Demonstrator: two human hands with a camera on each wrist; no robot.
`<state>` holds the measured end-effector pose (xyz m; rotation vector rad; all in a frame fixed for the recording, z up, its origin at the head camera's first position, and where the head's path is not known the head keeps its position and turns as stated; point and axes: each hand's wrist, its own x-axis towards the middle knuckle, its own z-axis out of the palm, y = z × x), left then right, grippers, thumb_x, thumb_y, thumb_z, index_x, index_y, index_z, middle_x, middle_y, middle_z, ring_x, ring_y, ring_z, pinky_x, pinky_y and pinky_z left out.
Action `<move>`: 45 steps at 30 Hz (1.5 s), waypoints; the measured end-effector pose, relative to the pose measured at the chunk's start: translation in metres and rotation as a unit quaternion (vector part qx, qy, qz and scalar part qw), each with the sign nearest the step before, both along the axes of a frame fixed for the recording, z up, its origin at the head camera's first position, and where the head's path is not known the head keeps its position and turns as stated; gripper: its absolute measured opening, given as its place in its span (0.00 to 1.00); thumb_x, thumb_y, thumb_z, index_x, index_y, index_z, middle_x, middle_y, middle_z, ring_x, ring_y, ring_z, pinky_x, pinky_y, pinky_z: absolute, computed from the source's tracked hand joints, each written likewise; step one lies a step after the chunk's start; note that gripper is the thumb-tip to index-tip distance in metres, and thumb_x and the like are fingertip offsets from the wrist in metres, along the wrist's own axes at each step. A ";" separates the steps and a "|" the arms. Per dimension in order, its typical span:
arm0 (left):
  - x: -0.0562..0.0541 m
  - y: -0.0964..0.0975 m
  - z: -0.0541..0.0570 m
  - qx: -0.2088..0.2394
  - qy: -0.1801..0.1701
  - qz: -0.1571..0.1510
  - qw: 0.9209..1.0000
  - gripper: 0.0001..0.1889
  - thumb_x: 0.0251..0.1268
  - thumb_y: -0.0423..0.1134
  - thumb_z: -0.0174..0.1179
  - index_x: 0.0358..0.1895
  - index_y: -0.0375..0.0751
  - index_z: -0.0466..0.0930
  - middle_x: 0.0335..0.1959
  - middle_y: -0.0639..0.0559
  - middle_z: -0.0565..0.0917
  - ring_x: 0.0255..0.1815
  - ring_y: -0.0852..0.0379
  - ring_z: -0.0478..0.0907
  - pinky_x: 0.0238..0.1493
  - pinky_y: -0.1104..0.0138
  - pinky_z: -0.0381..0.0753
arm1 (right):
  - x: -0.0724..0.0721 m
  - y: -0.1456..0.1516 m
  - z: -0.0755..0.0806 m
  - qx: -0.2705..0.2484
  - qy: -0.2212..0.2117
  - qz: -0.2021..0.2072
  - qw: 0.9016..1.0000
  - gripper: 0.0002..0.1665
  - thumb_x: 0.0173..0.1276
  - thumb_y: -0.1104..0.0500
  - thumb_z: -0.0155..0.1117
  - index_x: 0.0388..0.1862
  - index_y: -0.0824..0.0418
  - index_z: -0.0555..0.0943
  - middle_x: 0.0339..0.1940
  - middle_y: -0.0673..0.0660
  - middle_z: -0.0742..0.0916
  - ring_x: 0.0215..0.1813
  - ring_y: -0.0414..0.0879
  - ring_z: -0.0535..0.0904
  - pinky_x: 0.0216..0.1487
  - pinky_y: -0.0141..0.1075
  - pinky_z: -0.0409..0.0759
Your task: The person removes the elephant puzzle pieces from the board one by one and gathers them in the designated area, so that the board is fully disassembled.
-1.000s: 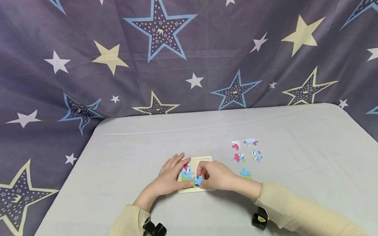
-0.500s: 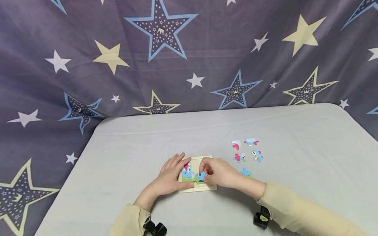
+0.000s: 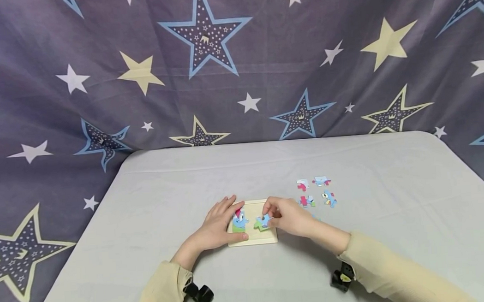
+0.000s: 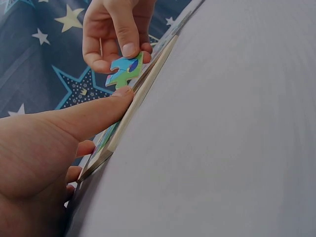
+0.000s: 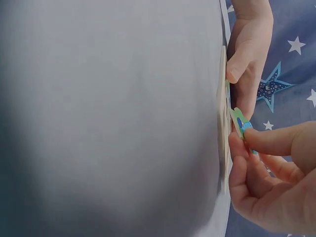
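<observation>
A light wooden puzzle tray (image 3: 256,242) lies on the table. Placed pieces (image 3: 240,221) fill its left side with a blue character in a red hat over green. My left hand (image 3: 215,229) rests across the tray's left edge, fingers spread and thumb stretched along the lower part. Between thumb and fingers, my right hand (image 3: 292,218) pinches a blue-and-green puzzle piece (image 3: 262,222) over the tray's bare right part. The left wrist view shows that piece (image 4: 124,69) tilted, just beyond the left thumb.
Right of the tray lie several loose puzzle pieces, among them a red-and-white one (image 3: 302,184) and a blue one (image 3: 329,198). Another loose piece is mostly hidden by the right hand. Behind the pale tabletop (image 3: 177,173) hangs a star-patterned cloth (image 3: 260,43).
My right hand has moved to the right with the pinched piece, away from the placed pieces, baring more of the tray's lower middle. The left hand has stayed in place.
</observation>
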<state>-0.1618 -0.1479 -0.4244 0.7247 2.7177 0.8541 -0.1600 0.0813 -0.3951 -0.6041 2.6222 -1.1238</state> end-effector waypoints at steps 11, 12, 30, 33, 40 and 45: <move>-0.001 -0.001 -0.002 -0.001 0.001 0.001 1.000 0.43 0.51 0.56 0.63 0.69 0.46 0.56 0.72 0.42 0.49 0.73 0.42 0.39 0.68 0.45 0.38 | 0.000 0.014 0.002 -0.014 -0.015 -0.019 1.000 0.10 0.54 0.71 0.63 0.32 0.58 0.76 0.27 0.50 0.78 0.29 0.43 0.73 0.29 0.32 0.72; -0.001 -0.001 -0.002 -0.002 0.002 0.001 1.000 0.43 0.51 0.56 0.63 0.69 0.46 0.56 0.72 0.42 0.49 0.73 0.42 0.39 0.68 0.45 0.38 | 0.000 0.015 0.002 -0.014 -0.014 -0.021 1.000 0.10 0.54 0.71 0.62 0.32 0.58 0.76 0.27 0.50 0.78 0.29 0.42 0.73 0.29 0.32 0.72; -0.001 -0.001 -0.003 -0.001 0.005 -0.001 1.000 0.43 0.50 0.55 0.63 0.69 0.45 0.56 0.72 0.42 0.49 0.73 0.43 0.39 0.68 0.45 0.38 | -0.005 0.057 0.007 0.008 0.029 -0.033 0.999 0.09 0.57 0.70 0.59 0.35 0.59 0.79 0.27 0.50 0.79 0.30 0.42 0.72 0.33 0.32 0.72; -0.001 -0.001 -0.004 0.000 0.005 -0.001 1.000 0.43 0.50 0.55 0.63 0.69 0.45 0.56 0.72 0.42 0.49 0.73 0.43 0.39 0.68 0.45 0.38 | -0.006 0.064 0.006 0.003 0.022 -0.038 0.999 0.08 0.58 0.70 0.59 0.35 0.61 0.79 0.28 0.52 0.78 0.31 0.43 0.72 0.34 0.33 0.73; -0.001 0.000 -0.003 -0.001 0.002 0.000 1.000 0.43 0.50 0.56 0.63 0.69 0.46 0.56 0.72 0.42 0.49 0.73 0.43 0.39 0.68 0.45 0.38 | -0.009 0.082 0.005 0.008 0.035 -0.048 0.998 0.06 0.59 0.68 0.59 0.35 0.61 0.79 0.29 0.53 0.80 0.34 0.43 0.73 0.38 0.35 0.76; -0.001 0.000 -0.002 -0.002 0.006 0.000 1.000 0.42 0.50 0.55 0.63 0.69 0.45 0.56 0.72 0.42 0.49 0.73 0.42 0.39 0.68 0.45 0.38 | -0.008 0.093 0.006 0.009 0.035 -0.060 0.998 0.07 0.58 0.69 0.59 0.36 0.63 0.79 0.29 0.53 0.80 0.34 0.44 0.74 0.39 0.37 0.76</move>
